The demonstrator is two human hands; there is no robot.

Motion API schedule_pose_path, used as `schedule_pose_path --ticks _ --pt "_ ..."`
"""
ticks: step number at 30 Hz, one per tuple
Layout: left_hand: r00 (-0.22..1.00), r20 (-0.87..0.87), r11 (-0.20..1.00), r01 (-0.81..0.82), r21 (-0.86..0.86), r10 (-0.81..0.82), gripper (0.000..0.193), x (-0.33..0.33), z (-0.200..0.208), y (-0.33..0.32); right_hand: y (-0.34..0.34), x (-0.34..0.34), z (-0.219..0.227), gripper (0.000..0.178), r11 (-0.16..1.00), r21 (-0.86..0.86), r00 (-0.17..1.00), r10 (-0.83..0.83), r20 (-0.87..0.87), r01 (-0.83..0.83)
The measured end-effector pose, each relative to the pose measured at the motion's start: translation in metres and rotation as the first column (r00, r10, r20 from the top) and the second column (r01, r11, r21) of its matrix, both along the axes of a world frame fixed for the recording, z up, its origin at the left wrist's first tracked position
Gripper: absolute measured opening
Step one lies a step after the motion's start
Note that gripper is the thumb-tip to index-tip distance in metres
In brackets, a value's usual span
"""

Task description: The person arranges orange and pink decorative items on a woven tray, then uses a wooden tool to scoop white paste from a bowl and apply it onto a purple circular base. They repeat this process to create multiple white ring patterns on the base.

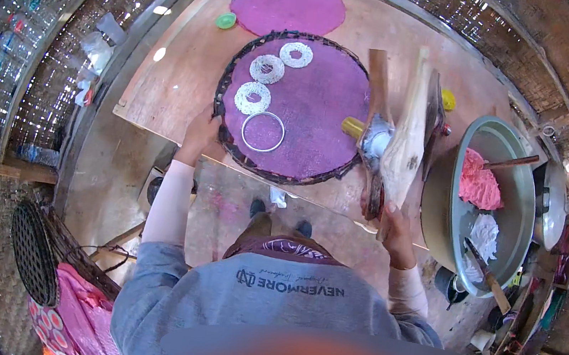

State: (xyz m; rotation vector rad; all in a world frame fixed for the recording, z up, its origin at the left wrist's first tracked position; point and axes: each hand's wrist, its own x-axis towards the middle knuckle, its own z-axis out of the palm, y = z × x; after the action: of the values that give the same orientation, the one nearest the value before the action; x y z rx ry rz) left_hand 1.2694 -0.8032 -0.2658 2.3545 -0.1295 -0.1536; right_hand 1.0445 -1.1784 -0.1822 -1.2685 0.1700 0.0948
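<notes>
A round tray (pixel 320 121) with a dark rim and purple lining lies at the front of the table. My left hand (pixel 199 136) is closed on its left rim. Three white, lacy dough rings (pixel 252 98) curve along the tray's left half, and a thin metal ring (pixel 283 136) lies just below them. Over the tray's right edge reaches a yellow tube (pixel 353 127), part of a wooden hand press (pixel 378 104) with a white-blue middle. My right hand (pixel 397 234) is closed round the lower end of the press's pale wooden lever (pixel 402 153); some fingers are hidden.
Right of the press stands a large grey-green basin (pixel 513 233) with pink dough (pixel 479 183), white dough (pixel 484 236) and two wooden-handled tools. A purple round sheet (pixel 289 6) and a small green bowl (pixel 225 20) lie at the table's far side. Another round tray (pixel 35 252) leans lower left.
</notes>
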Motion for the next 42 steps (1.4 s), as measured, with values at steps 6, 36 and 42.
schedule_pose_path --ticks 6,36,42 --pt "0.85 0.527 0.999 -0.008 -0.036 0.026 0.06 0.027 0.066 -0.014 0.033 0.049 0.04 0.048 0.963 -0.113 0.962 0.227 -0.15 -0.245" --pt "0.715 0.436 -0.703 -0.109 -0.702 -0.546 0.033 0.085 0.047 -0.035 0.078 0.187 0.032 0.067 0.461 -0.451 0.645 0.548 -0.533 -0.764" --pt "0.751 0.359 -0.727 -0.228 -0.648 -0.555 0.037 0.076 0.041 -0.038 0.08 0.181 0.036 0.067 0.55 -0.326 0.626 0.545 -0.557 -0.769"
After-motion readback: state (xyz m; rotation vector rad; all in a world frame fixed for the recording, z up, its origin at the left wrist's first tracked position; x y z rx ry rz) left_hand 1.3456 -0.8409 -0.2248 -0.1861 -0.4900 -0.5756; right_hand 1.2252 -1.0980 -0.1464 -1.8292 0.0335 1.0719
